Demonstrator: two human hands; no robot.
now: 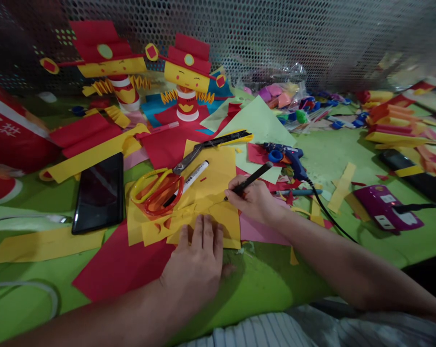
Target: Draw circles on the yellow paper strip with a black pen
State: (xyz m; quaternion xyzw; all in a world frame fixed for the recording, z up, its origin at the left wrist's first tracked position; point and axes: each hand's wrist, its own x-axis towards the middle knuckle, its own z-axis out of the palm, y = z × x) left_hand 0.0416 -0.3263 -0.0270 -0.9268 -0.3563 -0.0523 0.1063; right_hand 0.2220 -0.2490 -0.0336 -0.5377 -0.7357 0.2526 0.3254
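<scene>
My right hand (252, 198) is closed round a black pen (253, 178), its tip at the surface of the yellow paper (218, 166). Flat on the lower edge of that paper lies my left hand (198, 258), fingers stretched out and holding nothing. Just beyond it, scissors (189, 161) with yellow and orange-red handles rest on the sheets beside a white marker with a black cap (192, 177). A red sheet (126, 262) sticks out under the yellow ones at the left. Whatever lies under my left palm is hidden.
Two paper figures with red hats (189, 60) stand at the back. A black phone (99, 195) lies to the left. A blue glue gun (288, 156), its cord, and a purple power socket (386, 207) are on the right. Paper scraps and clay cover the green table (333, 154).
</scene>
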